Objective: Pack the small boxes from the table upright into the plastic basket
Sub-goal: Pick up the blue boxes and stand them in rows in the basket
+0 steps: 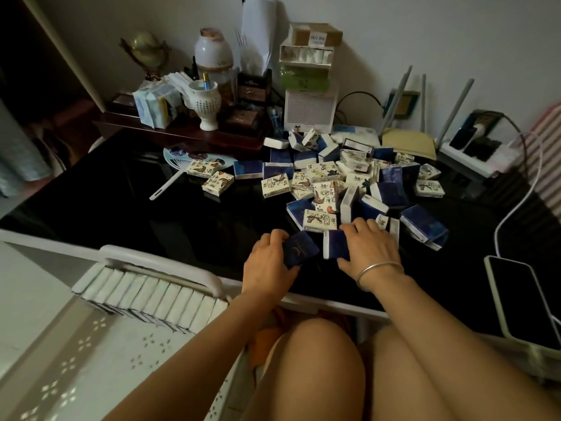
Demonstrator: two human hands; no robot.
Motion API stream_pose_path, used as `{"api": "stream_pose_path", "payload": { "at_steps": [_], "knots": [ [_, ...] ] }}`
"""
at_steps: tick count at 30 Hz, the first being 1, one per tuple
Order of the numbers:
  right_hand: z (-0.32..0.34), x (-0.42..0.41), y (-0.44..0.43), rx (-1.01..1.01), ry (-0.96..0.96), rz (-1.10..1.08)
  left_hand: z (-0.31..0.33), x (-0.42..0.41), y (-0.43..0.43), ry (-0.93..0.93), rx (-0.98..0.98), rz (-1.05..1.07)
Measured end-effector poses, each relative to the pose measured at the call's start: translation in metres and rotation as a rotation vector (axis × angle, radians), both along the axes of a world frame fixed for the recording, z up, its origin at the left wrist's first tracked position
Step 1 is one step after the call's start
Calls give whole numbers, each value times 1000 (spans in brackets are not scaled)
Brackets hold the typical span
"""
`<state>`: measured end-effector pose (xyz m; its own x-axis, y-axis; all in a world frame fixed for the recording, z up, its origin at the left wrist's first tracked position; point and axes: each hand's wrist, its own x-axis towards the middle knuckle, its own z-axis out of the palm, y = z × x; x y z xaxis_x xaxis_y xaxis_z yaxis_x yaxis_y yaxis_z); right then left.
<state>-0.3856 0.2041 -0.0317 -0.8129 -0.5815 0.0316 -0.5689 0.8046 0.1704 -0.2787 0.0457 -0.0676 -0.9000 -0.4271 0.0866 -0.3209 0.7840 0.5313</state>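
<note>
White basket (91, 344) at lower left, off the table edge. Row of boxes (151, 296) stands upright along its far wall, packed side by side. Left hand (270, 262) at the near edge of the black table (121, 202), fingers curled round a dark blue box (300, 252). Just beside it, right hand (370, 247), bracelet (376, 271) on the wrist, clamps a blue-and-white box (335, 247) between thumb and fingers. Pile of boxes (349, 177) lies loose behind the hands, mixed orientations. Phone (522, 299) face up at far right.
</note>
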Motion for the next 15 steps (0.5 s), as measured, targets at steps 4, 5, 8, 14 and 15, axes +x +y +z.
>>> {"api": "stream_pose_path", "payload": {
  "at_steps": [4,5,8,14,15],
  "knots": [
    [8,6,-4,-261,172,88,14,14,-12,135,186,75],
    [9,10,-8,-364,173,112,21,21,-19,153,261,88],
    [16,24,-26,-702,-61,85,44,44,-40,235,534,151],
    [29,75,-68,-1072,-805,-12,83,120,-68,310,836,263],
    [30,84,-74,-1069,-886,-10,85,134,-70,309,837,275]
  ]
}}
